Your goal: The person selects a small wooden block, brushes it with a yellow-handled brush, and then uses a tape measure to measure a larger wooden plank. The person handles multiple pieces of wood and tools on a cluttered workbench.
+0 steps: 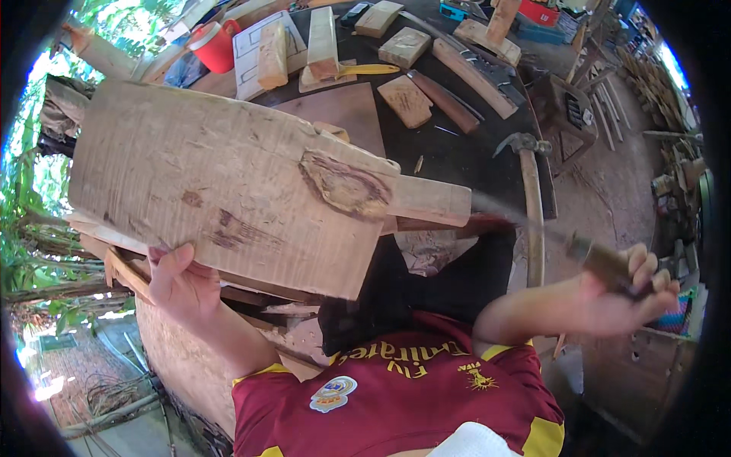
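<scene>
A thick, pale wooden board (259,160) lies slantwise at the left, with a dark-edged knot near its right end. From that end sticks out a narrower wooden tongue (438,200). My left hand (183,282) grips the board's near edge, thumb on top, its other fingers partly hidden under it. Off to the right, my right hand (620,293) is closed around a wooden-handled bladed tool (598,257). Its long, thin blade is smeared by motion and points left toward the tongue; whether it touches the wood I cannot tell.
A claw hammer (531,198) lies along the right edge of the dark table (396,164). Wood blocks (404,47), a yellow-handled tool (371,69) and a curved wooden handle (449,103) lie at the back. A red jug (212,47) stands back left.
</scene>
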{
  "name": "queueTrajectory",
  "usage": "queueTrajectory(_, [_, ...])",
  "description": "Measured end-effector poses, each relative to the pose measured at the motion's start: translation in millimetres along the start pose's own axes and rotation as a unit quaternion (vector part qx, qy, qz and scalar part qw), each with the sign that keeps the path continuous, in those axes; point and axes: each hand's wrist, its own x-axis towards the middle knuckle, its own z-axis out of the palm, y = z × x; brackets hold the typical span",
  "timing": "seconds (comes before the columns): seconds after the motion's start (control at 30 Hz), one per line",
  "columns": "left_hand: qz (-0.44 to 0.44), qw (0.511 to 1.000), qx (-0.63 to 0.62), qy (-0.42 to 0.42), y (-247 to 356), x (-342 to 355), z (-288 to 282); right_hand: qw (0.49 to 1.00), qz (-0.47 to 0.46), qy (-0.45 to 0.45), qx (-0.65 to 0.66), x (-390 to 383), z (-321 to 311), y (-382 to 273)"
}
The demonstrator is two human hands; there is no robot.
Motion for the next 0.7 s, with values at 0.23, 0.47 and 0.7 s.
queueTrajectory(0.23, [0.002,0.999,-0.018,0.03,-26.8,-2.2,-24.0,0.972,-0.049,0.099,-0.21,-47.1,14.4,81.4])
queueTrajectory(0.47, [0.007,0.999,-0.021,-0.023,-43.2,-27.6,-62.8,0.92,-0.099,-0.134,-0.355,-111.9,-45.3,80.4])
queueTrajectory(0.7, [0.015,0.999,-0.028,-0.039,-47.7,-24.2,-68.7,0.844,-0.045,-0.288,-0.451,-103.9,-51.2,83.0])
